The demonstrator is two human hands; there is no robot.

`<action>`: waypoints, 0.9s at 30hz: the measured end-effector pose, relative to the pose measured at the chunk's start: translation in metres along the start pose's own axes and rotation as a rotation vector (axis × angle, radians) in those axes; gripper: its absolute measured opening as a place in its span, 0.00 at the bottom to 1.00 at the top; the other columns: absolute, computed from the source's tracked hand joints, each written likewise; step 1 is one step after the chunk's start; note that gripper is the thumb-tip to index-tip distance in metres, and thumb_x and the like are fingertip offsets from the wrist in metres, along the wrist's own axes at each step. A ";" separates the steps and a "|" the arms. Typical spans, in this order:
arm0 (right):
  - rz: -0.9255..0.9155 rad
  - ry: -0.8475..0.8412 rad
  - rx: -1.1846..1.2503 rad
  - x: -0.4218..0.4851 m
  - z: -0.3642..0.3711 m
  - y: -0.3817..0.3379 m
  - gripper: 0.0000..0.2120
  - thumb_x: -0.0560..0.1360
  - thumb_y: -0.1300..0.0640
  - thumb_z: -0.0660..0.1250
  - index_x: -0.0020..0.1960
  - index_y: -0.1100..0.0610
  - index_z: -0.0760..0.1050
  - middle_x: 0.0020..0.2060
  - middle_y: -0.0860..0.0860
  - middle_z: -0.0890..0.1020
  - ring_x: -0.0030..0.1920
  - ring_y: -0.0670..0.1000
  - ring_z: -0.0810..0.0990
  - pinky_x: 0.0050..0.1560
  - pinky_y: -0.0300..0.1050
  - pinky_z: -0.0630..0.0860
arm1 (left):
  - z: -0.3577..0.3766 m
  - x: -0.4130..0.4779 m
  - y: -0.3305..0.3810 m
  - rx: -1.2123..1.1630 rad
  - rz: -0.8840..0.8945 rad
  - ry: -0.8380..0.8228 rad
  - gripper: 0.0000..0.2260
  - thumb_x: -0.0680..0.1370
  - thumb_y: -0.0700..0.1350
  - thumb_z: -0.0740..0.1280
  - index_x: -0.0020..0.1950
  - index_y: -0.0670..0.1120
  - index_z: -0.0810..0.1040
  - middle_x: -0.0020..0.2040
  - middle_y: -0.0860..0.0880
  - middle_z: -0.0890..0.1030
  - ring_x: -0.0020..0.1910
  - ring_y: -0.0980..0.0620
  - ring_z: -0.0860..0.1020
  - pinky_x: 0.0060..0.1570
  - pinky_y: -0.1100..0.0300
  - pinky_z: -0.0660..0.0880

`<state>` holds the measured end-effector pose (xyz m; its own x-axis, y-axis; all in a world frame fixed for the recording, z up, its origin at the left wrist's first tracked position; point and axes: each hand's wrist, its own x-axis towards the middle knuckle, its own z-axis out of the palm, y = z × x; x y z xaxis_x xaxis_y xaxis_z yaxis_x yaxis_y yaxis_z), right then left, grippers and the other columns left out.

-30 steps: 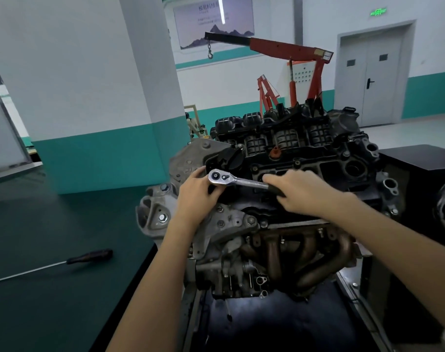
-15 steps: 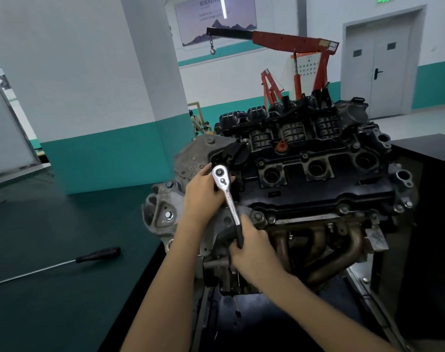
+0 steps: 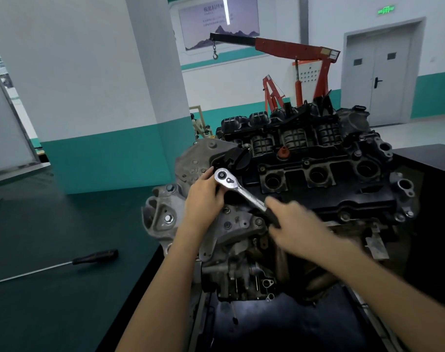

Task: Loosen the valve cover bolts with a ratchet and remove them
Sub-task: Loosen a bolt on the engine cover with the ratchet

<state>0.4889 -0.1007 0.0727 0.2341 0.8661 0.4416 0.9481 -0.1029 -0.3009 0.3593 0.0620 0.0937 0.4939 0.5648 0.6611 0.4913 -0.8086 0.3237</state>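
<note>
Over on the left is a dark green bench top (image 3: 51, 237) w/ a long screwdriver (image 3: 71, 262) lying flat on it, black handle toward the engine, shaft running off the left edge. Engine (image 3: 236, 229) sits just right of the bench. It has a black valve cover (image 3: 317, 191) on top, three open plug wells in a row.

Ratchet (image 3: 237, 190) is at the cover's front left corner, head on that corner, handle angling down to the right. Left hand (image 3: 203, 203) cups the ratchet head, fingers curled under it. Right hand (image 3: 295, 224) is wrapped round the black grip end, pretty blurry tho. Bolt under the head is hidden, can't tell how far out it is.

Room: white walls w/ a teal band along the bottom, and a big square pillar (image 3: 150, 72) behind the bench in the same paint. Red engine crane (image 3: 295, 49) stands by the back wall, black boom w/ a hook (image 3: 215, 55) hanging off the tip. Grey double door (image 3: 383, 72) back right, green exit sign (image 3: 387, 9) above it. Wall poster (image 3: 218, 21) w/ a mountain outline, text too small to read. Black cabinet (image 3: 429, 158) far right, beside the engine
</note>
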 end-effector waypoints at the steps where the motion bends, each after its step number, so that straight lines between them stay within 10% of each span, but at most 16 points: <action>1: 0.054 -0.023 0.193 -0.011 0.017 -0.013 0.10 0.73 0.59 0.65 0.49 0.51 0.64 0.36 0.51 0.75 0.39 0.57 0.79 0.35 0.44 0.70 | 0.000 0.000 0.000 0.004 0.004 -0.009 0.09 0.79 0.38 0.63 0.54 0.41 0.82 0.62 0.44 0.80 0.63 0.42 0.76 0.56 0.48 0.73; 10: 0.158 -0.022 0.527 -0.015 0.063 -0.049 0.14 0.72 0.63 0.63 0.56 0.53 0.66 0.41 0.57 0.79 0.41 0.60 0.80 0.43 0.54 0.79 | -0.002 -0.003 0.000 -0.132 0.094 0.037 0.07 0.76 0.37 0.67 0.50 0.47 0.83 0.49 0.53 0.84 0.50 0.52 0.81 0.50 0.54 0.76; 19: -0.225 -0.039 -0.480 0.050 -0.055 0.031 0.17 0.76 0.58 0.62 0.64 0.51 0.66 0.46 0.56 0.80 0.47 0.60 0.80 0.38 0.47 0.66 | 0.001 0.000 0.001 -0.084 0.070 0.096 0.08 0.78 0.46 0.69 0.54 0.46 0.84 0.49 0.47 0.85 0.48 0.45 0.81 0.44 0.58 0.69; 27: 0.073 -0.040 0.378 -0.015 0.037 -0.032 0.12 0.73 0.61 0.64 0.52 0.52 0.64 0.38 0.53 0.77 0.39 0.58 0.80 0.39 0.53 0.78 | 0.003 0.001 0.005 -0.007 -0.019 0.065 0.06 0.78 0.39 0.65 0.47 0.40 0.81 0.44 0.45 0.84 0.44 0.43 0.80 0.45 0.50 0.72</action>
<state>0.4470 -0.0925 0.0440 0.2821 0.8826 0.3761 0.7811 0.0163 -0.6242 0.3644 0.0590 0.0935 0.4365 0.5686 0.6973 0.4950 -0.7989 0.3416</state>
